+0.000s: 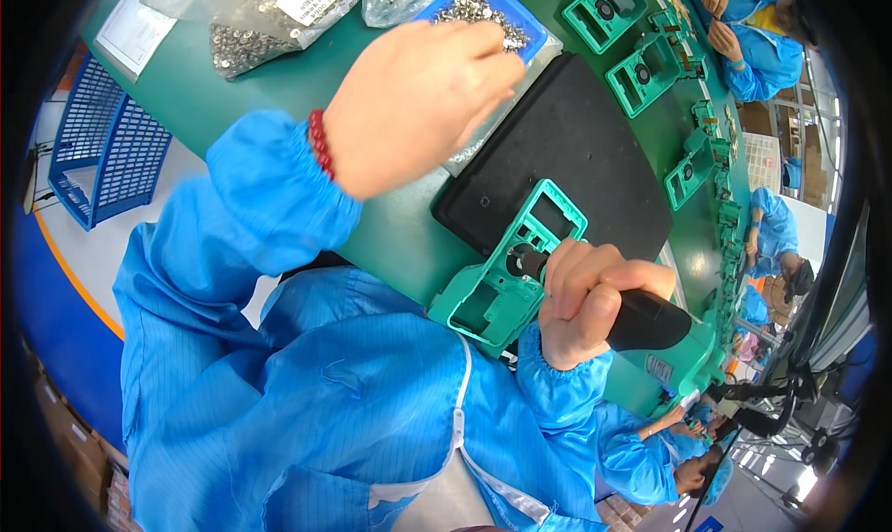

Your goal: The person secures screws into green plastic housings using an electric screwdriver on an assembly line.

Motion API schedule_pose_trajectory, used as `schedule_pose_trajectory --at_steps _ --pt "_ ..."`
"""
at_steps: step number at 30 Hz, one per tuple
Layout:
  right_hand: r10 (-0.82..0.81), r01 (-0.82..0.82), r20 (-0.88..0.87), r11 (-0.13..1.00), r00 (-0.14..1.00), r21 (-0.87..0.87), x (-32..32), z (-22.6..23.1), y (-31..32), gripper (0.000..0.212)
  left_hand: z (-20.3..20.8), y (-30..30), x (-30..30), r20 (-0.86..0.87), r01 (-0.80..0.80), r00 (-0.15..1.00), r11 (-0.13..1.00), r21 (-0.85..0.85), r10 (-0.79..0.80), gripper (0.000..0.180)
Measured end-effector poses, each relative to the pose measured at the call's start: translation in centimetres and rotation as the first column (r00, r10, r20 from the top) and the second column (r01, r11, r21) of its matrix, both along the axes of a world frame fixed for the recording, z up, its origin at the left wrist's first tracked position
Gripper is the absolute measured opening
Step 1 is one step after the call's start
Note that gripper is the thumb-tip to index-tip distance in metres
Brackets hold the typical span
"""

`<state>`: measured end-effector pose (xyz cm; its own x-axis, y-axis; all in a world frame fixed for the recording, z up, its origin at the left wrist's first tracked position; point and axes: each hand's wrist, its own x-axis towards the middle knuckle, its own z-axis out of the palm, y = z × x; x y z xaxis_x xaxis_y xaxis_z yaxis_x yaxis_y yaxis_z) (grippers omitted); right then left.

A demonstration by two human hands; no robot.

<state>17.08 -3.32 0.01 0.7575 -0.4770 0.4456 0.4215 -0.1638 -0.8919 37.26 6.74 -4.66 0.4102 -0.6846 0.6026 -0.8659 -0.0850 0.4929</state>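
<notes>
My left hand (418,105), with a red bead bracelet at the wrist, is over the near edge of a blue tray (531,32) of small metal screws (469,10). Its fingers are curled together; their tips are hidden, so whatever they pinch does not show. Wrapped around a black electric screwdriver (650,320) is my right hand (585,300). The driver's front end points into a green plastic housing (492,295) with rectangular openings, beside a round black part inside it. This housing lies tilted at the near edge of a black pad (567,151).
Clear bags of small metal parts (251,44) and a paper sheet (135,28) lie at far left. A blue mesh basket (111,151) stands left of the bench. More green housings (641,75) line the right side, where co-workers in blue (762,63) sit.
</notes>
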Motion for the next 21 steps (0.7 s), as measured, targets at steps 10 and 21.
schedule_pose_trajectory --at_steps 10,21 --pt "-0.083 0.043 -0.208 0.982 0.975 -0.186 0.2 -0.9 -0.3 0.028 -1.2 3.8 -8.3 -0.188 0.504 0.835 0.856 -0.117 -0.518 0.017" --pt "-0.012 0.011 -0.021 0.999 1.000 -0.053 0.3 0.0 0.6 0.030 -2.2 4.8 -11.1 -0.056 0.392 0.917 0.918 -0.055 -0.395 0.023"
